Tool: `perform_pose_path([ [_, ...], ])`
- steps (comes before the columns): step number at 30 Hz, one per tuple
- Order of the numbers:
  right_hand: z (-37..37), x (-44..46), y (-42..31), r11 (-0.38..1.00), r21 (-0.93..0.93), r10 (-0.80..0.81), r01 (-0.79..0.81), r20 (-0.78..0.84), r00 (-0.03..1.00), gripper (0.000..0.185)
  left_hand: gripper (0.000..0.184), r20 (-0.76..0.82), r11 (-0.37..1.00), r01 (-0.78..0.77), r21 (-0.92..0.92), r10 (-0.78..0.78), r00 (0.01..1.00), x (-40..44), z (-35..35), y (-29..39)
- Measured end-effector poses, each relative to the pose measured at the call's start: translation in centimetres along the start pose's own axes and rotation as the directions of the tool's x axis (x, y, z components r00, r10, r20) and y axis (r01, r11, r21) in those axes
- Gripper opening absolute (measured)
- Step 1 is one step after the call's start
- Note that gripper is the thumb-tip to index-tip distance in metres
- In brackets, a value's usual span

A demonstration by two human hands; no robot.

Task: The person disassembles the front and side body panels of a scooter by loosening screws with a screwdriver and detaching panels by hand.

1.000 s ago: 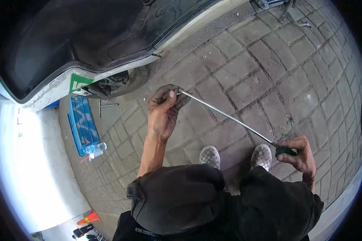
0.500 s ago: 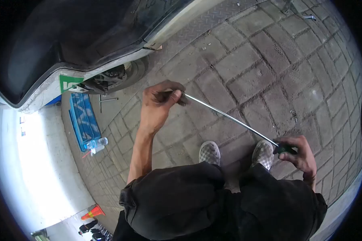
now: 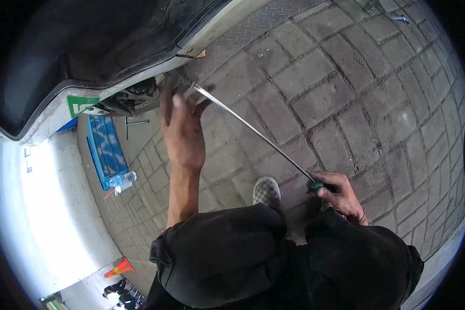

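Note:
A long screwdriver (image 3: 253,130) with a shiny metal shaft slants across the view, its dark green handle low on the right. My right hand (image 3: 342,195) is closed around that handle, close to my right knee. Beside the shaft's far end is my left hand (image 3: 183,132), its fingers spread and smeared by motion. The shaft's tip is blurred among these fingers, and I cannot tell whether they touch it. The wheel area (image 3: 144,95) of a vehicle lies just beyond my left hand.
A dark and white vehicle body (image 3: 113,46) fills the upper left. Near it are a blue plastic stool (image 3: 107,150), a T-shaped metal wrench (image 3: 132,124) and a water bottle (image 3: 123,179). An orange cone (image 3: 120,267) stands lower left. Paving bricks (image 3: 315,77) cover the ground; another metal tool (image 3: 399,19) lies far right.
The screwdriver has moved left and its far end points higher, toward the vehicle. My left hand has gone up and left, its pinch on the shaft opening. My right hand has shifted left with the handle.

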State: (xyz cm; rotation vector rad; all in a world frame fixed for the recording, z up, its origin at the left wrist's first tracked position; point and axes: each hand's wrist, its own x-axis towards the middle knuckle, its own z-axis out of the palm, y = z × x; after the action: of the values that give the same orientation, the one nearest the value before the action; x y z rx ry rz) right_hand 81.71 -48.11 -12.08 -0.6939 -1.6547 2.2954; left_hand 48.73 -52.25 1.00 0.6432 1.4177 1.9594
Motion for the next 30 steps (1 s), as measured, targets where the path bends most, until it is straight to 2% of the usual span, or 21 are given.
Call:
perform_pose_path([
  [1, -0.1, 0.0, -0.1, 1.000, 0.014, -0.019, 0.019, -0.011, 1.000, 0.049, 0.062, 0.000, 1.000, -0.002, -0.001, 0.002, 1.000, 0.6, -0.6, -0.6],
  [3, -0.4, 0.1, -0.3, 0.999, 0.013, -0.043, 0.043, -0.028, 0.999, 0.049, 0.091, -0.187, 0.915, -0.004, 0.403, 0.087, 0.979, 3.1, -2.4, -2.5],
  [4, -0.7, 0.2, -0.4, 0.998, 0.012, -0.065, 0.066, -0.040, 0.997, 0.050, 0.091, -0.189, 0.917, -0.009, 0.399, 0.092, 0.978, 4.2, -2.2, -2.9],
  [6, -1.1, -0.1, -0.3, 0.998, 0.002, -0.062, 0.062, -0.076, 0.995, 0.049, 0.113, -0.082, 0.800, -0.231, 0.553, 0.329, 0.941, 6.9, -1.4, -3.9],
  [7, -1.2, -0.2, -0.2, 0.998, 0.002, -0.055, 0.056, -0.116, 0.992, 0.049, 0.119, -0.152, 0.773, -0.187, 0.606, 0.344, 0.927, 8.6, -1.8, -4.9],
  [8, -1.2, -0.2, -0.1, 0.998, 0.001, -0.059, 0.060, -0.116, 0.991, 0.049, 0.119, -0.150, 0.772, -0.191, 0.606, 0.347, 0.926, 9.4, -1.2, -5.3],
  [10, -1.2, -0.3, -0.2, 0.998, -0.020, -0.069, 0.066, -0.198, 0.978, 0.047, 0.117, -0.175, 0.807, -0.382, 0.451, 0.499, 0.849, 10.0, 0.2, -6.9],
  [12, -1.1, -0.3, -0.1, 0.999, -0.006, -0.046, 0.046, -0.216, 0.975, 0.046, 0.117, -0.178, 0.791, -0.431, 0.434, 0.544, 0.820, 10.6, 0.3, -7.9],
  [14, -0.8, -0.2, 0.1, 1.000, 0.004, -0.011, 0.012, -0.224, 0.974, 0.045, 0.087, -0.200, 0.644, -0.381, 0.663, 0.643, 0.740, 10.6, 0.0, -8.4],
  [18, -0.4, 0.9, 0.2, 0.999, -0.038, 0.007, -0.014, -0.189, 0.982, 0.044, 0.086, -0.159, 0.578, -0.447, 0.683, 0.714, 0.682, 10.4, -1.1, -8.4],
  [20, 0.1, 1.4, 0.1, 0.997, -0.078, 0.005, -0.018, -0.162, 0.987, 0.043, 0.107, -0.121, 0.652, -0.518, 0.553, 0.679, 0.724, 10.2, -2.2, -7.9],
  [22, 0.8, 1.8, -0.3, 0.998, -0.015, 0.064, -0.067, -0.174, 0.983, 0.042, 0.107, -0.178, 0.658, -0.391, 0.644, 0.626, 0.760, 9.8, -2.6, -7.8],
  [23, 1.2, 2.2, -0.5, 0.998, -0.013, 0.064, -0.067, -0.176, 0.982, 0.042, 0.107, -0.137, 0.647, -0.452, 0.614, 0.651, 0.747, 9.6, -1.9, -7.3],
  [25, 1.7, 2.6, -1.0, 0.996, -0.044, 0.068, -0.078, -0.197, 0.978, 0.061, 0.108, -0.100, 0.639, -0.509, 0.577, 0.674, 0.732, 9.4, -1.5, -7.0],
  [27, 1.9, 2.9, -0.8, 0.996, -0.044, 0.066, -0.076, -0.202, 0.977, 0.061, 0.106, -0.116, 0.556, -0.454, 0.696, 0.711, 0.694, 9.6, -1.8, -7.4],
  [30, 2.1, 3.4, -1.3, 0.996, -0.039, 0.070, -0.080, -0.214, 0.974, 0.059, 0.107, -0.125, 0.601, -0.477, 0.642, 0.695, 0.708, 9.8, -2.1, -7.5],
])
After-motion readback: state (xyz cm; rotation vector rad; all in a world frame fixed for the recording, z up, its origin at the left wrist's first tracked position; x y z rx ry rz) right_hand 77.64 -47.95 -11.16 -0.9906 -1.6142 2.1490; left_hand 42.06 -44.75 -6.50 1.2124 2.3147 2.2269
